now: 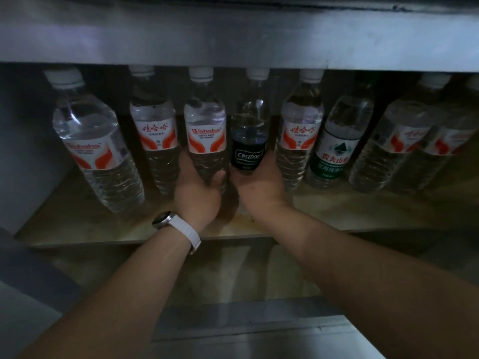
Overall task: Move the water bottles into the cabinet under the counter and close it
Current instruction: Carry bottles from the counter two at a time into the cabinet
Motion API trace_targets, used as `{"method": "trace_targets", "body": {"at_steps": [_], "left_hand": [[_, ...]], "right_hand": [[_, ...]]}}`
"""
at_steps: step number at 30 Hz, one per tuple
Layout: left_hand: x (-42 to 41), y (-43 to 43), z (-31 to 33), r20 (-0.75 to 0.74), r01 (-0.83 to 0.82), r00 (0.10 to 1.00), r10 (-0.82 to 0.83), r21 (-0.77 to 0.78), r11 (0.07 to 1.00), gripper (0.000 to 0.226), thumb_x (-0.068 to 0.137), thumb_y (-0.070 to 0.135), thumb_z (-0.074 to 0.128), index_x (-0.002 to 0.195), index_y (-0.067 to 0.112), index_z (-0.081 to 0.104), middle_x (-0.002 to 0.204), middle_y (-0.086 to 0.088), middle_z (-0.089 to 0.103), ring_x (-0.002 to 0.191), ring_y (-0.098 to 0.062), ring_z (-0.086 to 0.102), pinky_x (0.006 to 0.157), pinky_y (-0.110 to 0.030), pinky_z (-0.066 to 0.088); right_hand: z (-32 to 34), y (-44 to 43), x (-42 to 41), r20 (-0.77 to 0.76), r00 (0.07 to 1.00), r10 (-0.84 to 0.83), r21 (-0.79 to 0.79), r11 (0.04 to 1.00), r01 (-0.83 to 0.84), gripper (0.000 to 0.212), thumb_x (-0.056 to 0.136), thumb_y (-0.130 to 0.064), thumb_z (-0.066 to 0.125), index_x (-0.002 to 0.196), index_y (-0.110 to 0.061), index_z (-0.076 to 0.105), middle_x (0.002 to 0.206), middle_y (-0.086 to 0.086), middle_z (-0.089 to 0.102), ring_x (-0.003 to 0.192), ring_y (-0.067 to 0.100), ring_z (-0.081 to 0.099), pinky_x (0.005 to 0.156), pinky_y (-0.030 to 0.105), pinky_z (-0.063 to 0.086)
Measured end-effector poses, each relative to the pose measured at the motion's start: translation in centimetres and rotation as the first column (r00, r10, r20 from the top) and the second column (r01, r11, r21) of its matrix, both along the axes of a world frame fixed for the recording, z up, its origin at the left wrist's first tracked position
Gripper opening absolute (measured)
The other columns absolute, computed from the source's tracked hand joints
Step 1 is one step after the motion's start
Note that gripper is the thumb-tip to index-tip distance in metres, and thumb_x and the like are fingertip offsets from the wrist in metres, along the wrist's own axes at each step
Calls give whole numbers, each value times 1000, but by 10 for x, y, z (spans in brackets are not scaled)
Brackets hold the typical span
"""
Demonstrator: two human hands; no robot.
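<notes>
Several clear water bottles stand in a row on the cabinet shelf [77, 229] under the steel counter [233, 35]. My left hand [197, 193], with a white watch on the wrist, is wrapped around the base of a red-and-white labelled Wahaha bottle [206, 130]. My right hand [259, 185] grips the base of a dark-labelled Cestbon bottle [248, 141] right beside it. Both bottles are upright and appear to rest on the shelf. To the right stands a green-labelled bottle [334, 151].
More red-labelled bottles stand at the left [88, 141], [155, 130] and at the right [298, 136], [394, 143]. The shelf's front edge runs below my wrists, with a dim lower level [233, 275] beneath it. No cabinet door is in view.
</notes>
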State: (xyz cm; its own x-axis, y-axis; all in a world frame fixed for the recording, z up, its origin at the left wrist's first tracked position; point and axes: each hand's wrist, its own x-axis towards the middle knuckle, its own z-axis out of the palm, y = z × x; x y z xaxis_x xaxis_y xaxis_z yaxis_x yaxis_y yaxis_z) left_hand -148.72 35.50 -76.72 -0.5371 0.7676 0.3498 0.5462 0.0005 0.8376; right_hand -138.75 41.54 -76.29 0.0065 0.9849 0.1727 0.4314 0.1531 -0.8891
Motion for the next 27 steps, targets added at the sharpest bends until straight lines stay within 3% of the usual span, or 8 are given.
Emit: {"method": "trace_targets", "body": {"at_steps": [10,14,18,21,24,27], "left_hand": [[-11,15,-2,-4,112,994,-112,26,993,73,93,16,67,154,16,28,155,-4,41,144,-21,37,120,-40,28],[-9,14,-7,-18,53,999,-52,70,996,78,91,16,69,156,16,25,156,-6,41,145,-23,36,121,-44,29],[0,7,-9,-44,3,999,1,80,997,75,92,17,68,155,19,27,155,-5,43,144,-24,39,119,-43,31],[3,-3,-4,-47,-15,999,18,59,998,63,94,23,65,151,23,36,151,0,48,139,-21,45,112,-35,34],[4,-18,3,-44,-9,999,12,63,998,49,95,24,64,141,25,49,139,1,60,127,-20,56,106,-38,44],[2,-36,8,-43,-48,998,49,10,999,36,92,22,64,128,25,61,121,5,68,110,-16,64,90,-34,50]], "right_hand": [[0,3,0,54,999,-7,-8,1000,8,68,80,-39,77,136,-22,43,134,3,57,127,25,53,103,43,46],[0,2,0,75,997,1,3,1000,-2,70,82,-36,75,139,-21,38,138,3,54,129,25,50,102,38,43],[3,-6,3,-11,999,40,-6,999,-40,78,80,-38,78,143,-23,36,141,1,52,132,22,48,108,42,42],[8,-14,9,-32,996,85,-8,996,-86,78,81,-40,76,145,-26,34,141,-2,52,132,20,49,107,45,43],[7,-29,15,-43,990,137,-13,990,-138,80,83,-37,73,149,-28,29,144,-3,50,132,18,48,108,43,43],[1,-48,17,-16,989,149,12,989,-149,81,74,-50,67,145,-30,35,139,-5,53,128,15,51,105,44,46]]}}
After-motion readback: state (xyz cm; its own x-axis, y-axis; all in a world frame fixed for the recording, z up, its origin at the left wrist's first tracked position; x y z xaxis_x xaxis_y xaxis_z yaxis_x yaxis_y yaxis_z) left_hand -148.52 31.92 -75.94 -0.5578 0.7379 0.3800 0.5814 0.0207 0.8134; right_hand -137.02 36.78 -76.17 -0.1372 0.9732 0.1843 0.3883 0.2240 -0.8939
